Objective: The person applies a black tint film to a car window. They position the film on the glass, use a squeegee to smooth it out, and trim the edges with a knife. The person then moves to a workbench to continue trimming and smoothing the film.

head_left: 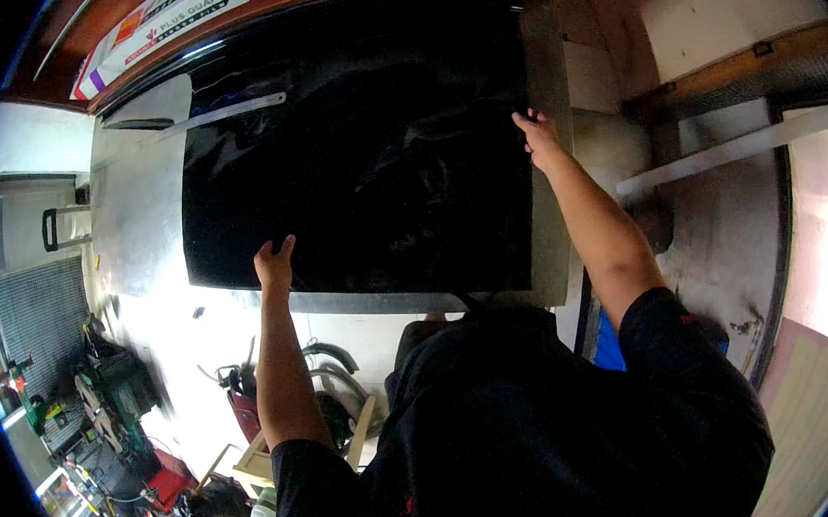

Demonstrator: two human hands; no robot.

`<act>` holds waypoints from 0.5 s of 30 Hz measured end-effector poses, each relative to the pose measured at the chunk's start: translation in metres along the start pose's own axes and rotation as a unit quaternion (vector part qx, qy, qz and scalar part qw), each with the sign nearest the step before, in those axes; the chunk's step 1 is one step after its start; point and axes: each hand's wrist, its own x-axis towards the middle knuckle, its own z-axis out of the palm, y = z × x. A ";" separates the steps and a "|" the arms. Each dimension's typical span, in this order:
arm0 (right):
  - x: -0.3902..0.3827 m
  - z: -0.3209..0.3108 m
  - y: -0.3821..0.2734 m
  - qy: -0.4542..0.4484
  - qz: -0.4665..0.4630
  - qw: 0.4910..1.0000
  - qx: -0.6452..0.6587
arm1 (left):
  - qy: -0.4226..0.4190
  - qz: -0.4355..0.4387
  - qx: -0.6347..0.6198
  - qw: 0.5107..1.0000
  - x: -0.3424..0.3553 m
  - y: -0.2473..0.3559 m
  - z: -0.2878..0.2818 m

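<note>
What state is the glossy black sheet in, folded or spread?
Spread: the glossy black sheet covers most of the flat grey table, its surface slightly rippled.

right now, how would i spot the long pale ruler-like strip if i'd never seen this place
Start with the big grey table and find the glossy black sheet covering most of it. The long pale ruler-like strip lies across that sheet's left edge, near the top. Unlike the slim dark tapered piece beside it, it is light, straight and reaches onto the black.
</note>
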 end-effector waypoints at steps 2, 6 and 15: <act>0.007 -0.001 0.008 -0.008 0.004 1.000 -0.006 | 0.015 0.007 -0.093 0.996 -0.007 -0.007 0.000; 0.030 -0.010 0.012 -0.041 0.002 0.997 -0.072 | -0.027 -0.079 0.046 0.995 -0.001 0.015 0.003; -0.013 -0.020 0.029 -0.067 -0.003 0.991 -0.120 | -0.018 -0.132 -0.021 0.991 -0.034 -0.034 -0.008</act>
